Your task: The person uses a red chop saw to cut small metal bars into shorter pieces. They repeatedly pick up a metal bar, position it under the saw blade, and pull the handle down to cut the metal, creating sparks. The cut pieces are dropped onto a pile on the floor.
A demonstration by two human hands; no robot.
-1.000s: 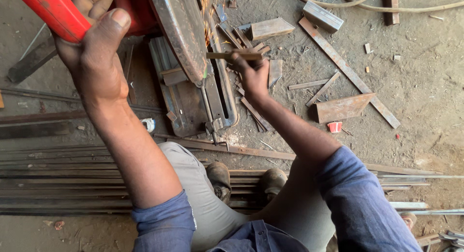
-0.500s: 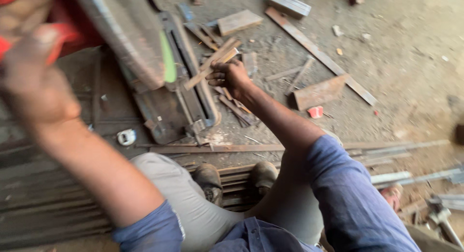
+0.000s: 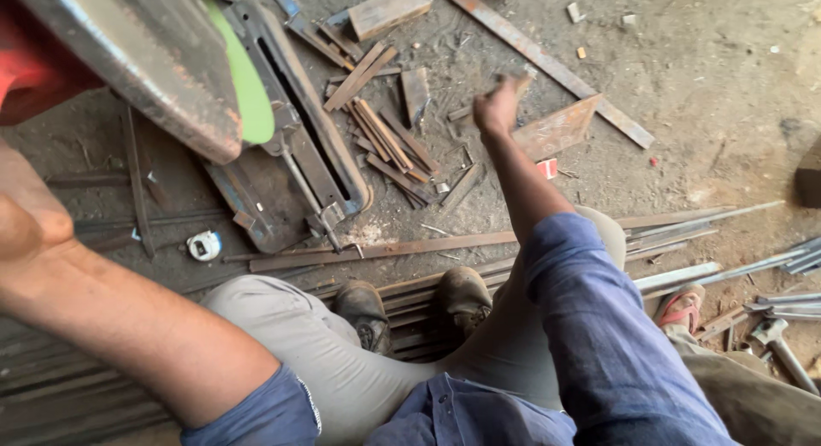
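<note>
Nearest, at 6 o'clock: blue sleeves, grey trousers, two worn boots (image 3: 415, 305) resting on a stack of flat steel bars (image 3: 402, 245) laid across the floor.

Left hand (image 3: 30, 224), at 9 o'clock, is up close to the lens, cropped by the frame edge; the red handle (image 3: 34, 70) sits just above it. A second ago this hand was wrapped round that handle; now I cannot tell whether it grips it or has let go.

Right hand (image 3: 496, 108) has swung away from the saw bed (image 3: 291, 155). Half a second ago it held a short steel strip at the blade; now it reaches out toward 1 o'clock, fingers closed on a blurred short offcut (image 3: 520, 78), out over the scrap. Judging by this, a cut piece is being cleared off the saw.

The saw guard (image 3: 145, 70), grey with a green edge, stands raised at 11 o'clock. Beside the bed lies a heap of cut strips (image 3: 385, 129).

Farther out: bare dirt floor (image 3: 727, 95), a rusty plate (image 3: 560, 125), a long flat bar (image 3: 547, 61), a tape measure (image 3: 203, 245) at 8 o'clock.
</note>
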